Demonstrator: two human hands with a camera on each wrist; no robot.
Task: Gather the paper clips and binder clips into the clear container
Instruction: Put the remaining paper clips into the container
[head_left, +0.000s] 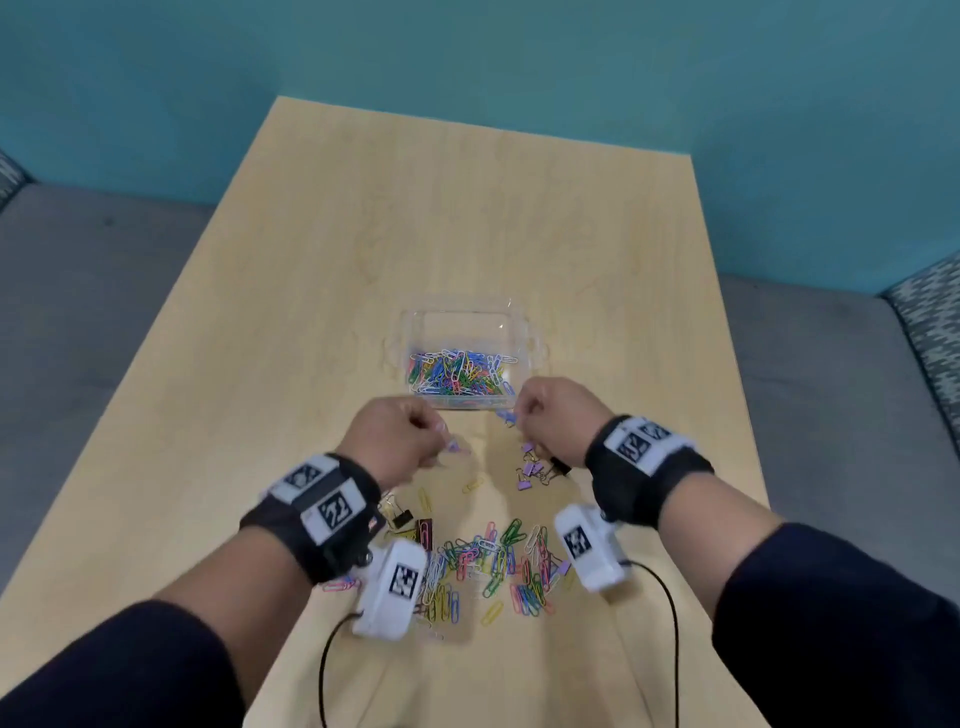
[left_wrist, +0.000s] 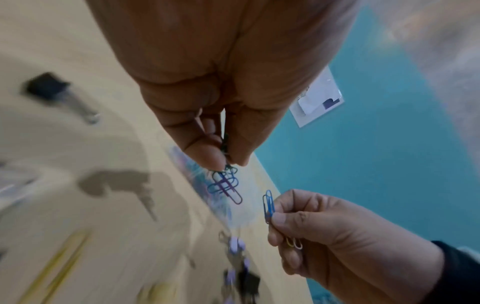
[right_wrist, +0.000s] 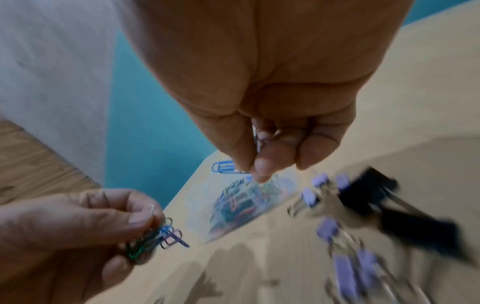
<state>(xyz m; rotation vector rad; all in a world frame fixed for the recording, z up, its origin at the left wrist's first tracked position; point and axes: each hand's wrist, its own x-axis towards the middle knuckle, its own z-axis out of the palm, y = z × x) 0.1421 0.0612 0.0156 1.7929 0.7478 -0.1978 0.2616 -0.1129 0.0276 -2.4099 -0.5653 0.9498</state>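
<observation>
A clear container (head_left: 415, 332) holding several coloured paper clips stands mid-table. Just in front of it my left hand (head_left: 441, 436) pinches a small bunch of paper clips (left_wrist: 226, 185), blue, purple and green. My right hand (head_left: 511, 415) pinches a blue paper clip (left_wrist: 269, 203) with two more behind its fingers. Both hands hover above the table, close to the container's near wall. A loose pile of coloured paper clips (head_left: 493, 566) lies nearer me. Purple and black binder clips (head_left: 535, 473) lie under my right hand.
More binder clips (head_left: 400, 517), black and gold, and a few yellow paper clips (head_left: 472, 486) lie by my left wrist. The wooden table (head_left: 467, 208) stretches bare beyond the container. Grey seating flanks it on both sides. Camera cables trail from my wrists.
</observation>
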